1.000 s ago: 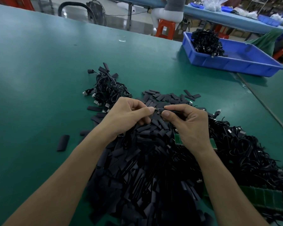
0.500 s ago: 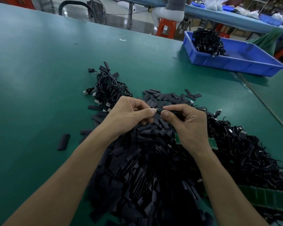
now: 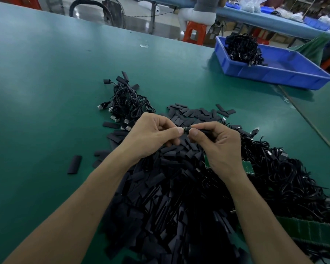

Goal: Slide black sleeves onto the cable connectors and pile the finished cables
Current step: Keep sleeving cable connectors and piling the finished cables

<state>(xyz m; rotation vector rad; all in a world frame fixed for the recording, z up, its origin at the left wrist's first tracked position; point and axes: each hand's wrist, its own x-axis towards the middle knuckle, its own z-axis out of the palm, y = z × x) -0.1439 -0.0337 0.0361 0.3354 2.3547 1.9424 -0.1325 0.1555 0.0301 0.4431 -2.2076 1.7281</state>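
- Black sleeves [image 3: 170, 197] are heaped at the near centre of a green table [image 3: 46, 82], under both forearms.
- One cable end [image 3: 186, 129] is held just above the heap, pinched between thumb and forefinger of the left hand [image 3: 151, 136] and of the right hand [image 3: 219, 145]. The fingertips are nearly touching, and sleeve and connector cannot be told apart there.
- The other fingers of both hands are curled in towards the palms.
- A small pile of cables [image 3: 128, 105], metal plugs showing, is seen just beyond the left hand, at the far left edge of the heap.
- A larger cable tangle [image 3: 286, 178] is spread to the right of the heap, with green circuit boards [image 3: 305, 229] partly buried in it at the near right.
- A lone sleeve [image 3: 74, 164] is seen lying apart, to the left of the heap.
- A blue tray [image 3: 274, 77] is placed at the far right of the table, with a cable bundle [image 3: 243, 47] piled at its far end.
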